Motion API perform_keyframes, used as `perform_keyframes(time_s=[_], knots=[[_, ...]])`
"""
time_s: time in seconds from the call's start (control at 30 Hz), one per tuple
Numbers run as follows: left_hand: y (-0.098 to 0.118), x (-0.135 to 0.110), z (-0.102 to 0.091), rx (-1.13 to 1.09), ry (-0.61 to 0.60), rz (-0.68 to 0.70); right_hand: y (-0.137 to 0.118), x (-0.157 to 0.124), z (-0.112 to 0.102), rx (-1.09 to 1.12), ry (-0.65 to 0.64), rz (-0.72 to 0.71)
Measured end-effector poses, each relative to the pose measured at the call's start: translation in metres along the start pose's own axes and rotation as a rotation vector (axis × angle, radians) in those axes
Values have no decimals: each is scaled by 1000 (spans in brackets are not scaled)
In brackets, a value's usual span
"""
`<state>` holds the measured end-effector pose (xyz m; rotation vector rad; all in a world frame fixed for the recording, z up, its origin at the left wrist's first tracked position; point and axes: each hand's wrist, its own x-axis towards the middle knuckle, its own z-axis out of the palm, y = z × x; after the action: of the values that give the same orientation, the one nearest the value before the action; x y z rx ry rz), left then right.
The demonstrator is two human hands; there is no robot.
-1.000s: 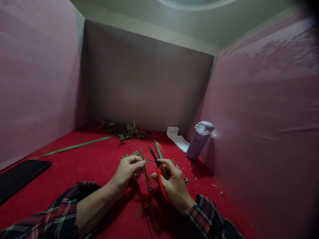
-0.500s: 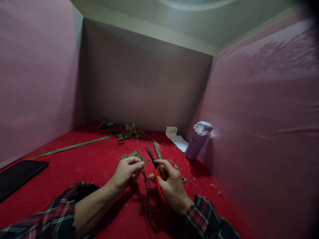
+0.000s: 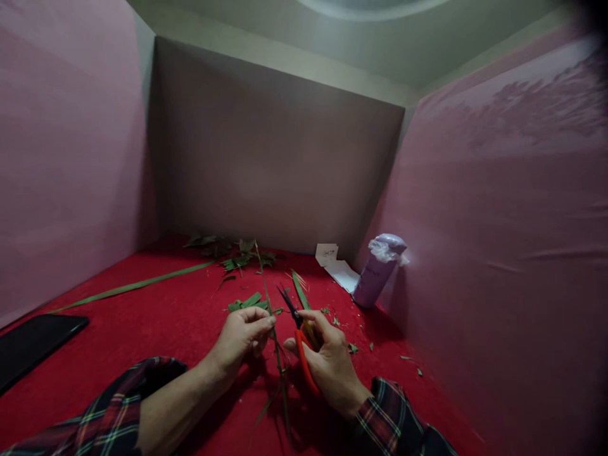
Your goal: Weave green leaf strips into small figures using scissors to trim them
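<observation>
Between thumb and fingers, my left hand (image 3: 247, 335) pinches a thin green plant stem (image 3: 278, 358) that runs from near the back of the cloth down towards me. A few narrow leaves hang from its lower end. My right hand (image 3: 327, 354) is closed round the orange-red handles of a pair of scissors (image 3: 304, 358). Their dark blades are slightly parted and point up and away, just right of the stem and apart from it. Cut green leaf pieces (image 3: 247, 302) lie beyond my left hand, and a green leaf strip (image 3: 300, 290) lies beyond the scissors.
Leafy sprigs (image 3: 240, 258) lie at the back of the red cloth (image 3: 156, 323). A long green blade (image 3: 137, 285) and a black flat object (image 3: 40, 345) are at left. White cards (image 3: 341, 273) and a purple bottle (image 3: 377, 272) stand by the right pink wall (image 3: 498, 253).
The view has shifted very slightly. Both hands keep their grips on the stem and the scissors, with hardly any movement.
</observation>
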<state>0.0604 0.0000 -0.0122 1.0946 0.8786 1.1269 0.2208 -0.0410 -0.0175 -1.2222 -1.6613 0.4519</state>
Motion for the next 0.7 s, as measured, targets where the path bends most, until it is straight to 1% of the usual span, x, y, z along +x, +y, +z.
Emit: perform_keyframes(time_s=[0.27, 0.7], knots=[[-4, 2, 0, -7, 0, -50, 5, -2, -2, -91, -17, -94], [-2, -1, 1, -32, 16, -88, 6, -4, -4, -113, -66, -72]])
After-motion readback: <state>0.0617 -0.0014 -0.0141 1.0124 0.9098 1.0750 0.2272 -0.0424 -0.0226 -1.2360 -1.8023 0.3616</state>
